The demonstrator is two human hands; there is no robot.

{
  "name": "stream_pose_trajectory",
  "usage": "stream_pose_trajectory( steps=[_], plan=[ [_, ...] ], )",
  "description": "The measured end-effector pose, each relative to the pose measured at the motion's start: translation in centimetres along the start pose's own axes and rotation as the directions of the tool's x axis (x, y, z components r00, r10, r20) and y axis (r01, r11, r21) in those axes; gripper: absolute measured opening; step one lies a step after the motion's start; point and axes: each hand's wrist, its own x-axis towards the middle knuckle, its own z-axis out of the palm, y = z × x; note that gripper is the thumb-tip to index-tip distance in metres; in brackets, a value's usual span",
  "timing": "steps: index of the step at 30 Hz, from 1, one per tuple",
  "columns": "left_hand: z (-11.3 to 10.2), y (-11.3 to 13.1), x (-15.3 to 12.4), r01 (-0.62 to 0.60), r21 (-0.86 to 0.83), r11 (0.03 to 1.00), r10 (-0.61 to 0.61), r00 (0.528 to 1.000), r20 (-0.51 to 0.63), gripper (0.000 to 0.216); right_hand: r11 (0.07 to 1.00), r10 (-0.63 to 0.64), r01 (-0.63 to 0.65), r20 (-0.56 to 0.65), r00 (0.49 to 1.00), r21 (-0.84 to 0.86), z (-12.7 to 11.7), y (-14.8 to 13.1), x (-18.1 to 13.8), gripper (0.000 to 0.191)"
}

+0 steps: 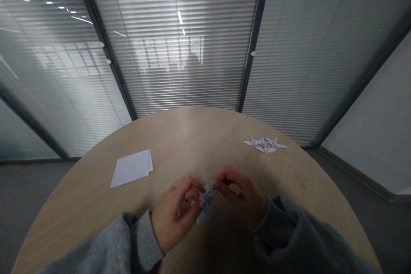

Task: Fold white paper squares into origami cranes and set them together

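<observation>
Between my two hands is a small white folded-paper crane [207, 199], partly covered by fingers. My left hand [178, 207] is closed on its body, thumb below and fingers above. With thumb and index finger together, my right hand [239, 192] pinches a thin point at the crane's right side. Which point of the crane this is, I cannot make out. Both hands are just over the near middle of the round wooden table [199, 137].
At the left of the table lies a small stack of white paper sheets [131, 169]. Several finished white paper cranes [265, 144] sit grouped at the far right. Glass partitions with blinds [192, 85] stand beyond the table's far edge.
</observation>
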Motion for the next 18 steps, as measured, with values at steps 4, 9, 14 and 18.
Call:
stream_pose_trajectory(
  steps=[4,9,14,18],
  plan=[
    [-0.11,0.21,0.03,-0.058,0.071,0.996,0.057,0.998,0.013,0.011,0.999,-0.027,0.026,-0.013,1.000,-0.034,0.06,0.03,-0.13,0.024],
    [-0.15,0.24,0.00,-0.067,0.094,0.993,0.064,0.997,0.036,0.019,0.999,-0.012,0.013,0.020,1.000,-0.049,0.19,0.29,-0.14,0.027],
    [-0.03,0.13,-0.06,-0.052,0.088,0.995,0.051,0.999,0.017,0.016,0.983,-0.156,0.157,0.012,0.988,-0.100,0.19,0.08,0.03,0.030],
    [0.07,0.27,0.05,-0.042,0.069,0.997,0.040,0.999,0.031,0.016,0.980,-0.177,0.176,-0.004,0.984,-0.088,0.10,-0.28,0.06,0.028]
  ],
)
